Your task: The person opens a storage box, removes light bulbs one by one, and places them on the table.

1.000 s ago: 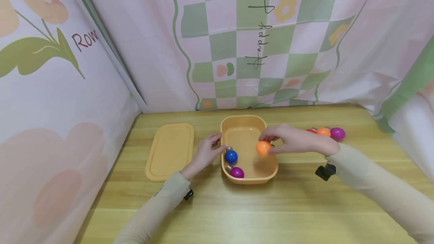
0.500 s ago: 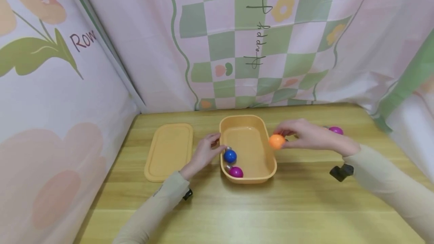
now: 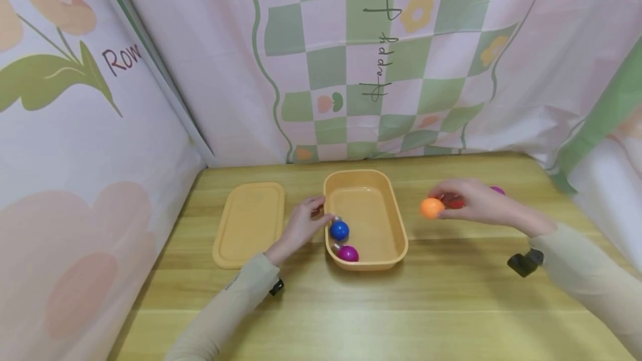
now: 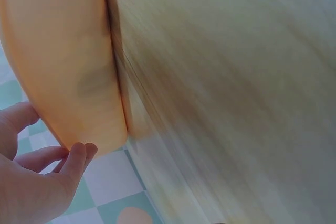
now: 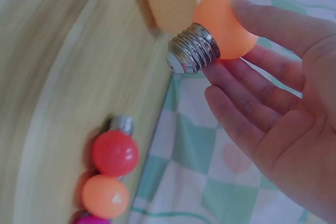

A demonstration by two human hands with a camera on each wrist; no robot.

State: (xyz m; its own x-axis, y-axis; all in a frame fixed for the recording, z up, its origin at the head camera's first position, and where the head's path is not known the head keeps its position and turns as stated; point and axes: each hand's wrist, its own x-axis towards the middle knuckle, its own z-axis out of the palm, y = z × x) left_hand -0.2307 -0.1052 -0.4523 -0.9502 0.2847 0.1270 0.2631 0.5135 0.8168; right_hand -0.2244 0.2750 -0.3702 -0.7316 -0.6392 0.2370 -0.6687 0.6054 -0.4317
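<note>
My right hand [image 3: 471, 202] pinches an orange light bulb [image 3: 432, 208] by its round globe, above the table to the right of the yellow box [image 3: 365, 266]. In the right wrist view the held bulb's silver screw base [image 5: 191, 48] points away from the palm. My left hand [image 3: 301, 224] holds the box's left rim, thumb at the edge and fingers against the outer wall. Inside the box lie a blue bulb [image 3: 339, 230] and a magenta bulb [image 3: 348, 253], both near the left side.
A red bulb [image 5: 115, 153], another orange bulb [image 5: 105, 196] and a purple bulb [image 3: 497, 189] lie in a row on the table, partly behind my right hand in the head view. The flat yellow lid [image 3: 251, 224] lies left of the box. Curtains hang behind.
My right hand has carried the orange bulb from over the box to the right, past its right rim. My left hand has stayed at the box's left rim.
</note>
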